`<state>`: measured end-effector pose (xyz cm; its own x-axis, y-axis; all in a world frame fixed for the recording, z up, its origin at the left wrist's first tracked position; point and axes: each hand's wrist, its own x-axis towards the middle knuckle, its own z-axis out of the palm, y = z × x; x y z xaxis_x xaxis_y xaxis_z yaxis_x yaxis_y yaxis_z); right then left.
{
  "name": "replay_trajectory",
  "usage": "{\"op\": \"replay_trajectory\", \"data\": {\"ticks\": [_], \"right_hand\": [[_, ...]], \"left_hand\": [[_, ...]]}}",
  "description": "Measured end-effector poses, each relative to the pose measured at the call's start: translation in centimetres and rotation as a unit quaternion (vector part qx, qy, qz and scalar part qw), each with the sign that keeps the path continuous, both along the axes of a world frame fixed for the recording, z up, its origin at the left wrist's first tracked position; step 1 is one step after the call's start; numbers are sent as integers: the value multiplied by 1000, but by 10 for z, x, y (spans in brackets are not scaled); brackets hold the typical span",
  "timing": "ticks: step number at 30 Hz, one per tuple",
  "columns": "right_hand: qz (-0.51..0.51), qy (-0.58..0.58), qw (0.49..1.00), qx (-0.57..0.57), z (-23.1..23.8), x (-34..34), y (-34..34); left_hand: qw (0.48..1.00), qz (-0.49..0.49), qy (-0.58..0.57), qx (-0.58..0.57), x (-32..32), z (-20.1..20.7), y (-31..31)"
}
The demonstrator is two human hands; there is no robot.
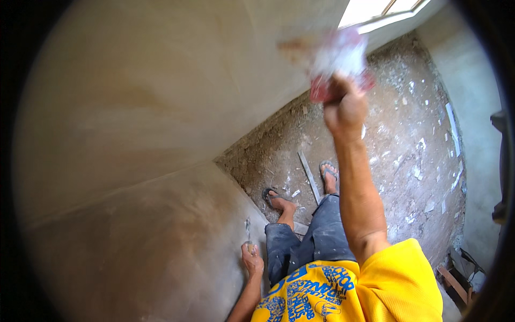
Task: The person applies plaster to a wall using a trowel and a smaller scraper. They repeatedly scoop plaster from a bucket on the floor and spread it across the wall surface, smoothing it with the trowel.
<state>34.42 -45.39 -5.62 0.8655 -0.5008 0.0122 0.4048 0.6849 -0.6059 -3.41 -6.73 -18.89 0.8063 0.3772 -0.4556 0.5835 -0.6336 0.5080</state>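
Observation:
My right hand [343,107] is raised against the smooth tan plastered wall [161,107]. It is shut on a red-handled flat tool [338,64] smeared with white paste; the tool is blurred. My left hand [252,260] hangs low beside my leg, close to the lower wall. It grips a small narrow metal tool [248,228] whose blade points up and carries grey paste.
I stand in flip-flops [328,170] on a rough dirt floor [407,145] strewn with white debris. A thin metal strip [309,174] lies between my feet. A bright window [375,11] is at the top, a grey wall [472,96] on the right, and wooden scraps [453,282] lie at lower right.

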Motion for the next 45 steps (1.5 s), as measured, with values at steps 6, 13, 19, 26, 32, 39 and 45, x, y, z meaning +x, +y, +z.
{"op": "replay_trajectory", "data": {"ticks": [6,13,19,26,32,39,45], "right_hand": [[30,496,859,122,-337,-56,107],[94,497,845,175,-538,-47,193],[162,440,863,188,-562,-3,230],[148,277,939,142,-443,-17,284],[151,383,872,264,-485,-56,318],[132,346,859,354,-534,-24,372],[161,327,852,377,-424,-27,360]], "left_hand": [[990,6,139,23,-32,-77,-8],[986,-82,137,50,-51,-167,-35],[975,-151,141,86,-50,-185,-45],[976,-163,131,56,-50,-187,-38],[972,-211,78,61,-67,-202,-27],[987,-100,114,46,-85,-203,-27],[989,-93,84,76,-89,-202,-28]]}}
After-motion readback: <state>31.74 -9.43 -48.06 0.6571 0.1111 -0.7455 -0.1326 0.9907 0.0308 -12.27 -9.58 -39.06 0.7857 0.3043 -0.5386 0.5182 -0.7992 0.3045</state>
